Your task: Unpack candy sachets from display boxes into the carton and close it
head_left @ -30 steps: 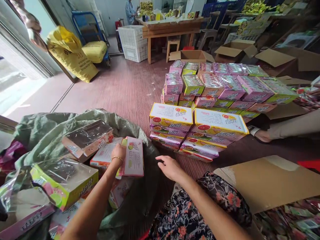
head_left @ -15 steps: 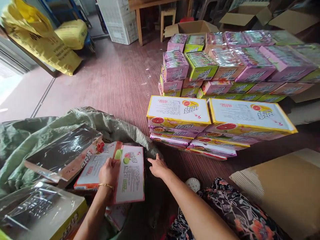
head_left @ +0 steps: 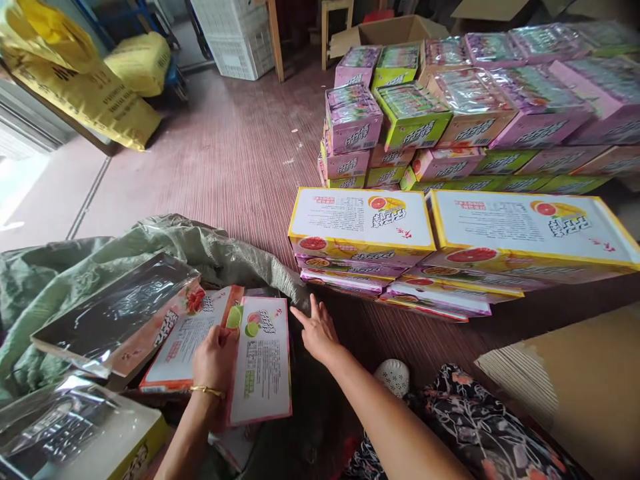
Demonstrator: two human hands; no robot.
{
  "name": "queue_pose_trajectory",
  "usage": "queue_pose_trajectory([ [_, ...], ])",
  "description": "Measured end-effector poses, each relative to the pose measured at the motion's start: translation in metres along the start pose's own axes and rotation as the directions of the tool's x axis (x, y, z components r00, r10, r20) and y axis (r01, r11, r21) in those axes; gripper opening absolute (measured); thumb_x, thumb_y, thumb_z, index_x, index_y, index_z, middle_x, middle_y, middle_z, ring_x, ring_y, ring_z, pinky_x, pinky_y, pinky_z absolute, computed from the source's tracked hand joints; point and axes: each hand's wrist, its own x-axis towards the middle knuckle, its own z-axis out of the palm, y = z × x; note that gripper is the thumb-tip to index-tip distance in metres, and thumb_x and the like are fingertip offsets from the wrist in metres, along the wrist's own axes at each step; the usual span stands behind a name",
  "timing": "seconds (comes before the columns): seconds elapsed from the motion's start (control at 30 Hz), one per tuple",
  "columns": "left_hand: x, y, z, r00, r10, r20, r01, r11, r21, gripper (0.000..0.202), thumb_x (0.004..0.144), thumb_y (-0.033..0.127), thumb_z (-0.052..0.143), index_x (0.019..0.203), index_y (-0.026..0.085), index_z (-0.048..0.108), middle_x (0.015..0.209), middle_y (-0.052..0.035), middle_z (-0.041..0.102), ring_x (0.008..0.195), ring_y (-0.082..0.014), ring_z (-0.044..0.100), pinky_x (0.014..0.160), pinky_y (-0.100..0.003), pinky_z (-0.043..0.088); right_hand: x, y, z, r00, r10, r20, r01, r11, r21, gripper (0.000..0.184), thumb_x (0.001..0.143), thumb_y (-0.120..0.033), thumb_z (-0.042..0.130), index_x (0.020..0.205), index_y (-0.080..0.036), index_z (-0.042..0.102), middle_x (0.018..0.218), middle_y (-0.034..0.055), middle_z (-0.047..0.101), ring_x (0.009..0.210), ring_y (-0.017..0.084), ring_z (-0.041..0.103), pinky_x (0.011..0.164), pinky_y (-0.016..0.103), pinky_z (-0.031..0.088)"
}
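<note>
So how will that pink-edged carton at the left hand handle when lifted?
The pink-edged carton is probably fairly stiff, as it looks flat, without visible sag. It may tilt, since the left hand grips it near one edge.

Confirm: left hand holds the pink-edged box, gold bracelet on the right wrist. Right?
Not quite: the head view shows the gold bracelet on the left wrist, not the right. The left hand does hold the pink-edged box.
</note>
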Motion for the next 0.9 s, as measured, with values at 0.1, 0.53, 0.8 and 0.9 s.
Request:
queue_pose_trajectory([
  [0.1, -0.003, 0.0, 0.0, 1.0, -0.003, -0.007, 0.003, 1.0, -0.003, 0.027, 0.084, 0.034, 0.061, 0.063, 0.023, 0.047, 0.062, 0.0013, 0.056, 0.064, -0.0175, 0.048, 0.064, -0.028, 0.032, -0.001, -0.011, -0.001, 0.993, 0.036, 0.114, -0.024, 0.994, -0.105, 0.083, 0.085, 0.002, 0.046, 0.151, -0.047, 0.035, 0.168, 0.0109, 0.013, 0.144, 0.039, 0.036, 0.113, 0.052, 0.034],
  [0.53, -0.005, 0.001, 0.004, 1.0, -0.002, -0.008, 0.002, 1.0, -0.004, 0.025, 0.084, 0.034, 0.059, 0.064, 0.023, 0.049, 0.065, 0.0003, 0.059, 0.066, -0.0189, 0.051, 0.065, -0.028, 0.034, 0.023, -0.001, -0.005, 0.983, 0.103, -0.153, -0.092, 0.993, 0.078, 0.049, 0.094, -0.008, 0.038, 0.141, -0.01, 0.051, 0.148, 0.0166, 0.051, 0.13, 0.022, 0.055, 0.111, 0.031, 0.041],
  [0.8, -0.014, 0.011, -0.01, 1.0, 0.009, 0.008, -0.009, 1.0, 0.015, 0.031, 0.086, 0.032, 0.058, 0.062, 0.023, 0.041, 0.064, -0.0001, 0.054, 0.064, -0.018, 0.049, 0.063, -0.027, 0.033, -0.009, -0.023, -0.062, 0.805, 0.294, -0.515, 0.102, 0.787, 0.609, 0.033, 0.08, -0.018, 0.043, 0.094, -0.018, 0.072, 0.1, 0.0089, 0.076, 0.094, 0.022, 0.067, 0.095, 0.037, 0.05],
  [0.9, -0.015, 0.012, -0.021, 0.996, 0.073, -0.044, -0.071, 0.997, 0.038, 0.033, 0.086, 0.03, 0.057, 0.061, 0.023, 0.037, 0.062, 0.0001, 0.052, 0.062, -0.0173, 0.047, 0.061, -0.027, 0.031, -0.036, -0.03, -0.091, 0.78, 0.296, -0.551, 0.222, 0.692, 0.687, 0.036, 0.075, -0.03, 0.046, 0.095, -0.017, 0.073, 0.09, 0.0074, 0.076, 0.077, 0.022, 0.064, 0.084, 0.038, 0.051],
])
